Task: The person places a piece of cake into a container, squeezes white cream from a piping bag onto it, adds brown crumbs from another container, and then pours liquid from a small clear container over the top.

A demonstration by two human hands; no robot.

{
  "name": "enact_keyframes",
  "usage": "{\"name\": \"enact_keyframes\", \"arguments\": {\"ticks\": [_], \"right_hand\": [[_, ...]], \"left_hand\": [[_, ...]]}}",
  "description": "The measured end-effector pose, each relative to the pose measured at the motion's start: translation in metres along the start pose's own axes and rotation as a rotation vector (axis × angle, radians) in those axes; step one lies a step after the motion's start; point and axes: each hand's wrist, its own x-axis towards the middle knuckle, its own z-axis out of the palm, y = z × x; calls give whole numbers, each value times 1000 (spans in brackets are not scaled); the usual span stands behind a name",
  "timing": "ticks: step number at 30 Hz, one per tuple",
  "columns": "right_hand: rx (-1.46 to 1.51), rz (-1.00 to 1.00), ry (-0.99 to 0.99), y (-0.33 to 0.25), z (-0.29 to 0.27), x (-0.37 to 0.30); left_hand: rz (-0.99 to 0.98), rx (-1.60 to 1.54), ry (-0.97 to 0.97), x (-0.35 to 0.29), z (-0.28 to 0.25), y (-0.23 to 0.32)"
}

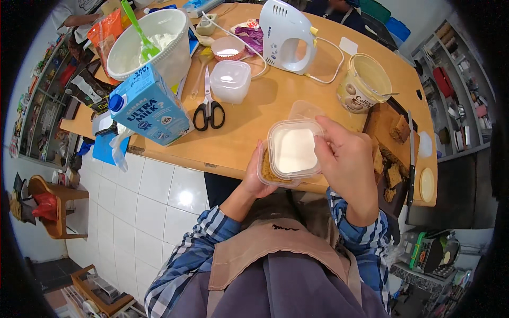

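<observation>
Hands (339, 159) hiding container (293, 151), contents unclear

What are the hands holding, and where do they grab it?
A clear plastic tub: left hand cups its underside, right hand pinches its right rim.

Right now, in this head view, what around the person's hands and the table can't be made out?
- Left hand: fingers mostly hidden behind the clear container it supports.
- Container's near right edge: covered by the right hand, so the grip there is unclear.
- Brown layer under the white filling: only a sliver shows.
- Cake pieces on the dark board: partly behind the right hand.
- Person at the table's far side: cut off by the top edge.
</observation>
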Motion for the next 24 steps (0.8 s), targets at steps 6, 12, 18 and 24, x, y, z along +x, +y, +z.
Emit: {"name": "enact_keyframes", "arguments": {"ticks": [6,12,18,24], "right_hand": [[7,-33,1,1,5,2],[-34,-77,1,0,6,4],[-89,-138,67,4,11,6],[-57,-173,41,6,13,8]], "left_hand": [[15,-78,-83,2,-5,-1],[5,-80,-56,2,-3,1],[5,-82,-46,2,-3,0],[1,17,44,1,3,3]]}}
